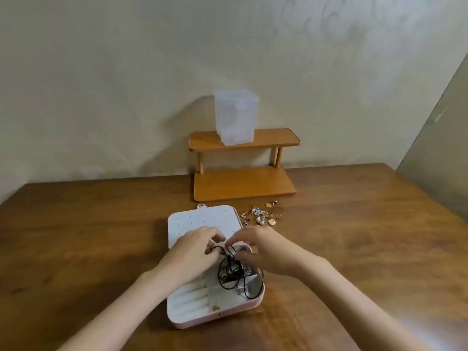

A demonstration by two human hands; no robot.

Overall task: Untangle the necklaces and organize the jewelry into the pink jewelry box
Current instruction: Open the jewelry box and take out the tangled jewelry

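1. One view only is given, taken from a camera worn on the head; no second view is there to share ground with it.
2. The scene is looked at forward and down, across the surface (354, 249) towards the wall (101, 72).
3. Both forearms are seen entering from the bottom edge, and the hands (192, 254) are met close below the lens, near the frame's middle.
4. The shelf (243, 183) is seen farther off, against the wall.
5. Straight edges are bowed by the wide angle, most at the borders.
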